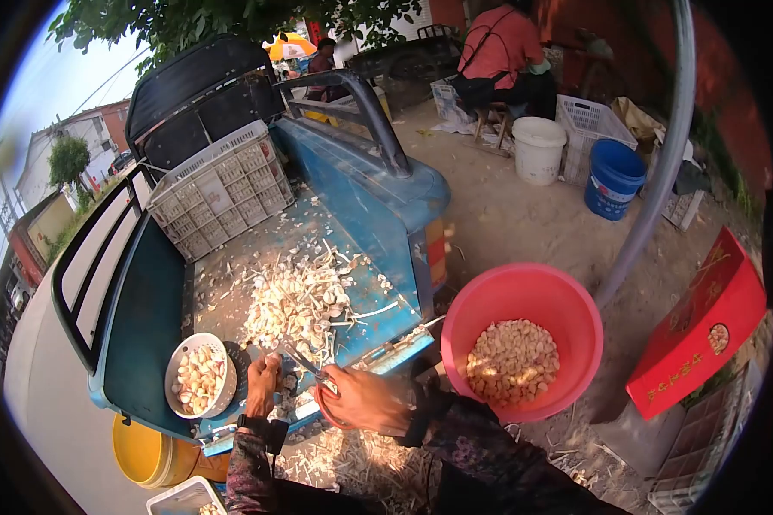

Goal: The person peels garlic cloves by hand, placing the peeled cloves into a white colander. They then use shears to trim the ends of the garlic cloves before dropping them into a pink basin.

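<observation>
My right hand (365, 401) grips scissors (313, 367); my left hand (262, 384) pinches something small — probably garlic — just beside the garlic pile (290, 302) on the truck bed (223, 281). Snip clear of skin.

Unreadable lettering only: gold on red box (694, 324), pale on blue bucket (615, 178)
</observation>
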Demonstrator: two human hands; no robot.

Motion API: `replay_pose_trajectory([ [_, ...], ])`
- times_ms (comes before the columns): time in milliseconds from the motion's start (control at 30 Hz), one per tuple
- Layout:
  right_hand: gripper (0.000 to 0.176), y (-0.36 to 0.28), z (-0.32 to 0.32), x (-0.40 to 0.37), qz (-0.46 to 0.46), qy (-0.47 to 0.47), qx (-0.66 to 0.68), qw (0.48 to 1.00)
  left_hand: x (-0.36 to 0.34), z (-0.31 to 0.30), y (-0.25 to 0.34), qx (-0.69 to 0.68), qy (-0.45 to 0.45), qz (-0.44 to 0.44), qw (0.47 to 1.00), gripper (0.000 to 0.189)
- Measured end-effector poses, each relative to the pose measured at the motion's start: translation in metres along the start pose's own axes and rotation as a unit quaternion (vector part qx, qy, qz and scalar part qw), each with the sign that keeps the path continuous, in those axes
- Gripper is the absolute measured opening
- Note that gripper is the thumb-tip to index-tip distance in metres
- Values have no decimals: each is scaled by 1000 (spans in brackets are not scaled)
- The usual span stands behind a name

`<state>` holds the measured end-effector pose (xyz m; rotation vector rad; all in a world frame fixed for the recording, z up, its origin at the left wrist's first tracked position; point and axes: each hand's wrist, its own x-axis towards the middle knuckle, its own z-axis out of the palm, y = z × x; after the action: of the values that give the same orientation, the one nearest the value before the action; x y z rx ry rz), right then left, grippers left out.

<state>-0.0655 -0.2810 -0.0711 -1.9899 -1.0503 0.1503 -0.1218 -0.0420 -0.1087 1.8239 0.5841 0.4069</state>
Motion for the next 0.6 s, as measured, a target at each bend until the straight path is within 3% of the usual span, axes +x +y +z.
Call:
replay_pose_trajectory([
  [33, 38, 1, 1, -1, 0, -1, 2, 1000, -11, -2, 9, -147, -41, -87, 984, 30],
  [67, 37, 2, 4, -1, -8, 13, -14, 1000, -23, 4, 25, -223, -44, -107, 968, 22],
  [167, 37, -2, 3, -3, 3, -4, -36, 999, -37, 4, 30, -250, -45, -132, 958, 18],
  [367, 37, -10, 0, -4, -15, -19, -23, 999, -59, -5, 46, -221, -172, -78, 957, 17],
  [467, 36, -1, 11, -4, -94, 67, -14, 993, -67, -11, 60, -194, -189, -86, 959, 14],
  [533, 37, -6, 6, -4, -69, 2, -36, 997, -66, -20, 52, -175, -205, -83, 959, 16],
  [600, 40, -5, 6, -3, -103, -4, -17, 995, -73, -27, 56, -169, -223, -75, 957, 17],
])
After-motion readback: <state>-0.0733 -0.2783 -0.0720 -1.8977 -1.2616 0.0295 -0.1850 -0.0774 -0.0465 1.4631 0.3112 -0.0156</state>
